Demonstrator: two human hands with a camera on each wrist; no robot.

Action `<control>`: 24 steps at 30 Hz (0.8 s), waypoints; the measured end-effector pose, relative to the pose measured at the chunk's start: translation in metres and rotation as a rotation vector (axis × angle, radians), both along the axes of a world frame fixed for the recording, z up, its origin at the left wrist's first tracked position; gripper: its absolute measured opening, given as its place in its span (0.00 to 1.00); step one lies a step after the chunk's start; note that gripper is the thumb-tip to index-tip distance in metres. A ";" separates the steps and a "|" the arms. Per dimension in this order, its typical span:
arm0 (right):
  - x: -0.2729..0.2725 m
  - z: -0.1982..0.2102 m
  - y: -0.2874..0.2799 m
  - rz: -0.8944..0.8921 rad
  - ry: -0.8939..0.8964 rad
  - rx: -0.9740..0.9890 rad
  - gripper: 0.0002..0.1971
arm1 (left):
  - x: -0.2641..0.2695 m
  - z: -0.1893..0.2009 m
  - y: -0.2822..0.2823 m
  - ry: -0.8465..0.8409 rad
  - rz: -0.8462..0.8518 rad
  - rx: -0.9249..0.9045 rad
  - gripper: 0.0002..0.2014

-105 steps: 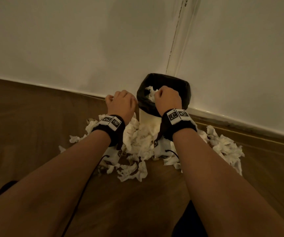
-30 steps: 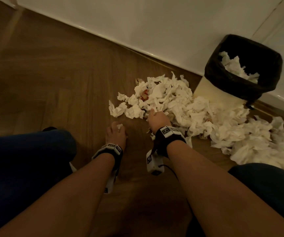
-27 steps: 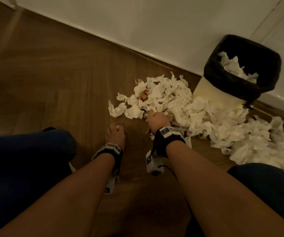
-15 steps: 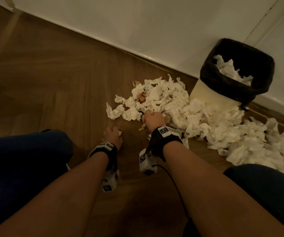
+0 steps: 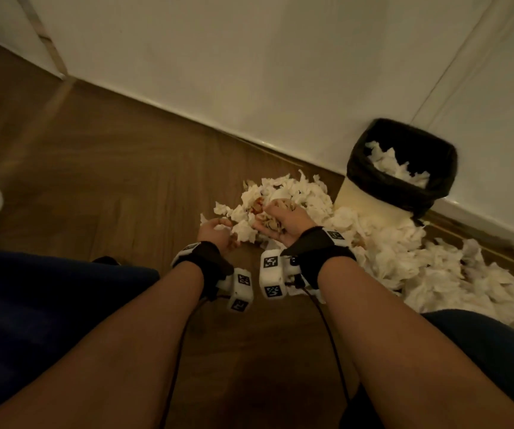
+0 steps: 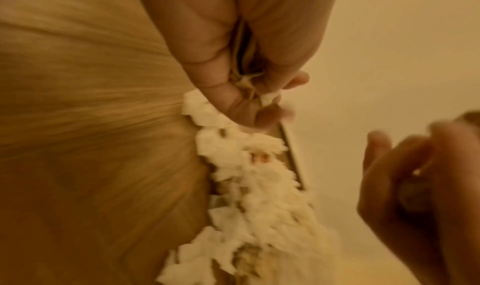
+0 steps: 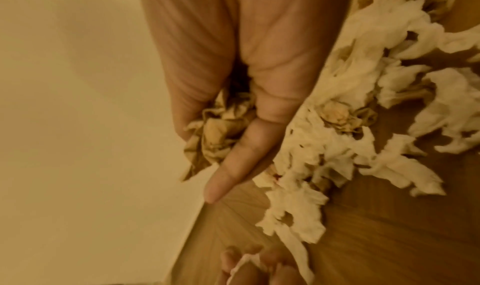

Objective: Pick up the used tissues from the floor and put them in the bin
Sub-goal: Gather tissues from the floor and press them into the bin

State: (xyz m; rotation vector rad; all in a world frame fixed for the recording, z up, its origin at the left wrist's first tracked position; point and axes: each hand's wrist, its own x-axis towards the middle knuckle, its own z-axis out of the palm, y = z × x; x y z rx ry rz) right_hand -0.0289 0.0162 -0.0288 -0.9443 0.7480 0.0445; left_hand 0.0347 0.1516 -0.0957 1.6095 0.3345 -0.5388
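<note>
Both hands have lifted off the wood-grain floor [image 5: 100, 181] since a moment ago — the right hand [image 5: 280, 219] cups a crumpled brownish wad [image 7: 221, 133], the left hand [image 5: 215, 232] curls round a white scrap [image 6: 246, 82], seen only in the wrist views. Fluffy tissues [image 5: 388, 255] heap beside the black-lined bin [image 5: 373, 171], partly filled.

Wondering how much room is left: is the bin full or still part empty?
Part empty. The bin stands upright, and the tissues inside it lie below the rim of its black liner, whose dark inner wall still shows.
</note>
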 end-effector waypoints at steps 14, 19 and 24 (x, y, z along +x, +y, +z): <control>-0.107 0.156 -0.104 -0.290 -0.111 -0.473 0.34 | -0.059 0.177 -0.112 -0.364 -0.291 -0.012 0.29; -0.145 0.183 -0.136 -0.445 -0.041 -0.605 0.27 | -0.085 0.215 -0.154 -0.504 -0.342 0.030 0.31; -0.164 0.189 -0.160 -0.593 -0.057 -0.646 0.27 | -0.104 0.238 -0.189 -0.487 -0.419 0.023 0.34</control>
